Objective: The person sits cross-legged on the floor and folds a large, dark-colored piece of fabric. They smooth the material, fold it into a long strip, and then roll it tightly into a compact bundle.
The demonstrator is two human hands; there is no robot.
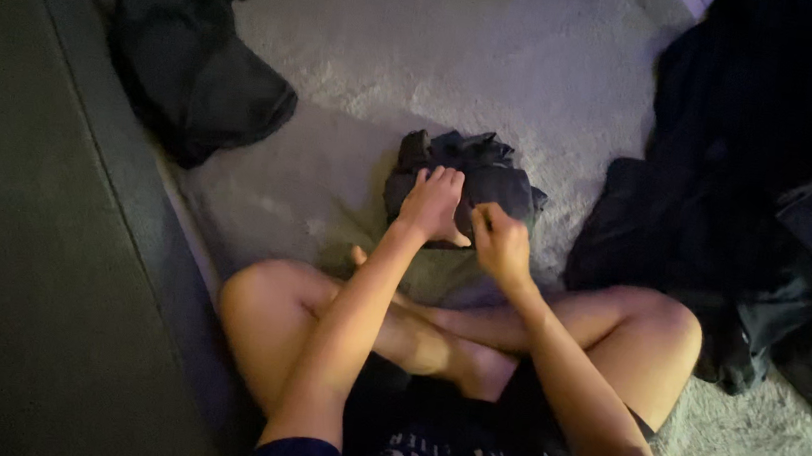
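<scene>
A small dark crumpled garment [492, 172] lies on the grey carpet just beyond my crossed bare legs. My left hand [434, 204] rests flat on its near left part, fingers spread and pressing down. My right hand [499, 242] sits at its near right edge with the fingers curled around a fold of the cloth. Both forearms reach forward over my knees.
A dark folded garment or bag [193, 55] lies at the far left on the carpet [465, 53]. A big heap of dark clothes [783, 177] fills the right side. A dark furniture panel [12, 247] runs along the left.
</scene>
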